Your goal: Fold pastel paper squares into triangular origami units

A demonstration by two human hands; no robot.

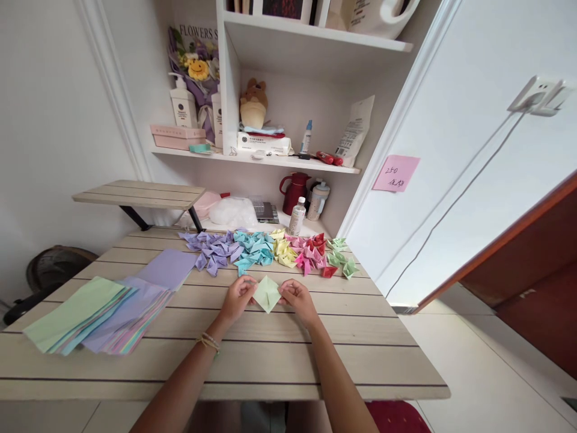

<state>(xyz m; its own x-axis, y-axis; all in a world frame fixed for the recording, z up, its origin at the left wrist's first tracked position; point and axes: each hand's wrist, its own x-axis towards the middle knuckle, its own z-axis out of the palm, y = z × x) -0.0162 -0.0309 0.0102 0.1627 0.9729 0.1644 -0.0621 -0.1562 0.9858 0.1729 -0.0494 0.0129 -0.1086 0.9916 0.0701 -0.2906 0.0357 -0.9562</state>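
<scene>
Between my two hands is a pale green folded paper (267,294), shaped like a diamond with a crease down its middle. My left hand (238,297) pinches its left corner, and my right hand (297,299) pinches the right corner. Both hands are closed, with the fingertips partly hidden behind the paper. Just beyond them lie folded paper pieces in colour groups: purple (214,248), blue (255,248), yellow (283,251), pink (308,255) with some red, and green (347,266) at the right.
Fanned stacks of coloured paper sheets (76,307) lie on the slatted table (360,355) at left. A small raised shelf (139,195) stands behind them. At the back are a clear bottle (297,218), a red jug (295,193) and white shelving (311,161).
</scene>
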